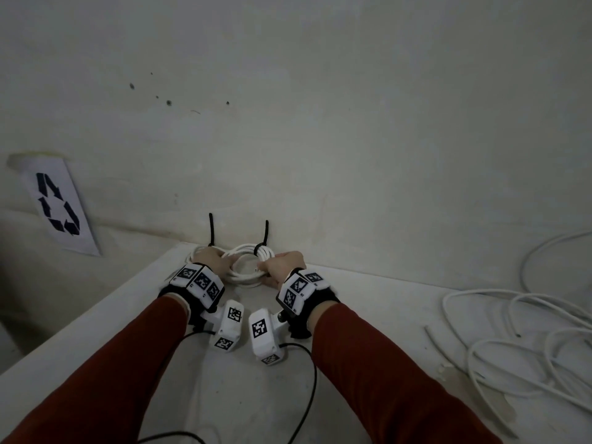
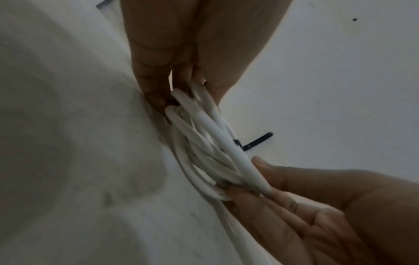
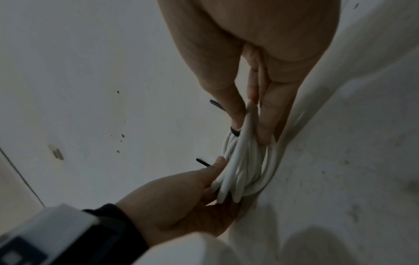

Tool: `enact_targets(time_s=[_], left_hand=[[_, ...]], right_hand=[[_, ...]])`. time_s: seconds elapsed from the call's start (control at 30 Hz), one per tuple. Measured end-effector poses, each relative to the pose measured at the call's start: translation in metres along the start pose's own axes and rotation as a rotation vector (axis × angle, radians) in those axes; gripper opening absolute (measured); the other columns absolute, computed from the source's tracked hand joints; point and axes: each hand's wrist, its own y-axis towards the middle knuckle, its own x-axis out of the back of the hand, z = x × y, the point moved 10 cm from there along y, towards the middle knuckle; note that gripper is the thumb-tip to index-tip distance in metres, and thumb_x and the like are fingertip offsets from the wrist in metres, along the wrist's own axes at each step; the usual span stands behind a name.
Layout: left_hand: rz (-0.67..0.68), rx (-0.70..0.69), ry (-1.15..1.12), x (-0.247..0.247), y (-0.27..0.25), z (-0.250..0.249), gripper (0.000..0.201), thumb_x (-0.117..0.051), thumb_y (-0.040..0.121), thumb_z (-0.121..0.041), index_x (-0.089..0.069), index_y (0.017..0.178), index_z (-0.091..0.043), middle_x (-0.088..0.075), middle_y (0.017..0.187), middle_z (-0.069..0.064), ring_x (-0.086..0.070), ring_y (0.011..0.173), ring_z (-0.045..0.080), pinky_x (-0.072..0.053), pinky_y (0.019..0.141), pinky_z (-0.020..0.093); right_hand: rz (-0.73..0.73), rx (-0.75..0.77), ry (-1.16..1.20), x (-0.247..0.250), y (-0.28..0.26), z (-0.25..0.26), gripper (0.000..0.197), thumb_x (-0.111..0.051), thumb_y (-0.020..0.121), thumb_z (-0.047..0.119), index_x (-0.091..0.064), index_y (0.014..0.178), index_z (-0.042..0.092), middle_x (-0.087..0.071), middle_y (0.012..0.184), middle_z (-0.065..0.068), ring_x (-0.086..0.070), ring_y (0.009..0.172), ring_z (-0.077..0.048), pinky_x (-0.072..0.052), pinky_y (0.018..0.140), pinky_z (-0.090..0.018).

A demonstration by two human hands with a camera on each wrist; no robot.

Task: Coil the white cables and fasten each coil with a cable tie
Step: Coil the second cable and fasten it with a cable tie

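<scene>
Both hands (image 1: 214, 258) (image 1: 286, 263) gripping white coil (image 1: 245, 267), fingertips hidden, loose cable (image 1: 525, 347) cropped right.

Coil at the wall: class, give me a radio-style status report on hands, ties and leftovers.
Left hand and right hand both grip the white coil. Two black cable ties on it. Loose white cable still uncoiled, right.
</scene>
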Motion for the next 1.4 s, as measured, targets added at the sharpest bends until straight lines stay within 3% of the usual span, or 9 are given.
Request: enact_targets(time_s=[0.07,0.17,0.3,0.53,0.7,1.03,1.1,1.2,1.4], left_hand=[[0.045,-0.036,0.057,0.0,0.001,-0.005,0.048,-0.056,0.083,-0.059,-0.061,0.081,-0.011,-0.059,0.081,0.01,-0.057,0.079,0.024,-0.039,0.067,0.029],[0.18,-0.046,0.034,-0.004,0.0,-0.004,0.082,-0.065,0.079,-0.056,-0.04,0.138,-0.005,-0.05,0.135,0.013,-0.048,0.124,0.027,-0.036,0.099,0.032],[0.282,-0.236,0.188,-0.01,-0.006,-0.008,0.087,-0.056,0.044,-0.088,-0.062,0.106,-0.026,-0.065,0.102,-0.002,-0.058,0.096,0.017,-0.038,0.079,0.026],[0.222,-0.234,0.205,-0.009,-0.01,-0.005,0.108,-0.06,0.045,-0.082,-0.051,0.134,-0.021,-0.057,0.132,0.002,-0.053,0.118,0.02,-0.041,0.095,0.03],[0.216,-0.203,0.197,-0.012,-0.013,-0.007,0.084,-0.076,0.068,-0.053,-0.045,0.137,-0.018,-0.053,0.136,0.002,-0.051,0.121,0.02,-0.04,0.098,0.028],[0.208,-0.105,0.225,-0.02,0.0,0.004,0.102,-0.081,0.06,-0.053,-0.036,0.141,-0.01,-0.046,0.142,0.006,-0.046,0.126,0.023,-0.037,0.104,0.032],[0.219,-0.075,0.204,-0.021,0.001,0.009,0.11,-0.082,0.057,-0.054,-0.031,0.145,-0.011,-0.04,0.146,0.005,-0.042,0.131,0.023,-0.035,0.107,0.033],[0.22,-0.054,0.184,-0.02,0.002,0.012,0.117,-0.083,0.05,-0.059,-0.03,0.145,-0.013,-0.04,0.147,0.003,-0.041,0.131,0.022,-0.034,0.108,0.033],[0.247,-0.064,0.145,-0.018,-0.008,0.01,0.124,-0.083,0.041,-0.063,-0.034,0.144,-0.014,-0.043,0.144,0.002,-0.044,0.128,0.022,-0.036,0.107,0.035]], right_hand=[[0.049,-0.008,-0.078,-0.007,0.004,0.001,0.027,-0.08,0.057,0.022,-0.06,0.072,0.012,-0.071,0.094,-0.017,-0.069,0.09,-0.032,-0.057,0.083,-0.05],[0.059,-0.019,-0.168,-0.006,-0.008,0.009,0.04,-0.088,0.057,0.025,-0.066,0.079,0.0,-0.07,0.077,-0.015,-0.071,0.083,-0.034,-0.058,0.08,-0.05],[0.065,0.025,-0.369,-0.009,-0.009,0.012,0.051,-0.088,0.06,0.036,-0.065,0.089,0.001,-0.071,0.082,-0.014,-0.071,0.084,-0.033,-0.059,0.077,-0.047],[0.063,0.059,-0.5,-0.005,-0.024,0.023,0.039,-0.082,0.071,0.031,-0.064,0.088,0.001,-0.071,0.092,-0.016,-0.07,0.086,-0.032,-0.058,0.079,-0.045],[0.075,0.044,-0.548,-0.004,-0.022,0.021,0.035,-0.083,0.069,0.025,-0.069,0.088,0.0,-0.072,0.088,-0.013,-0.07,0.083,-0.026,-0.058,0.078,-0.038],[0.058,0.207,-0.831,0.0,-0.032,0.038,0.036,-0.071,0.081,0.022,-0.042,0.063,0.012,-0.065,0.085,-0.011,-0.066,0.089,-0.026,-0.055,0.078,-0.033],[0.086,0.2,-0.801,0.002,-0.031,0.033,0.035,-0.072,0.08,0.024,-0.043,0.062,0.013,-0.064,0.077,-0.008,-0.064,0.073,-0.023,-0.054,0.068,-0.031],[0.107,0.183,-0.741,0.005,-0.033,0.029,0.03,-0.074,0.076,0.028,-0.05,0.065,0.014,-0.056,0.065,-0.003,-0.049,0.053,-0.014,-0.044,0.06,-0.026],[0.133,0.177,-0.772,0.0,-0.034,0.03,0.024,-0.075,0.077,0.025,-0.058,0.085,0.01,-0.062,0.09,-0.01,-0.061,0.075,-0.022,-0.053,0.072,-0.033]])
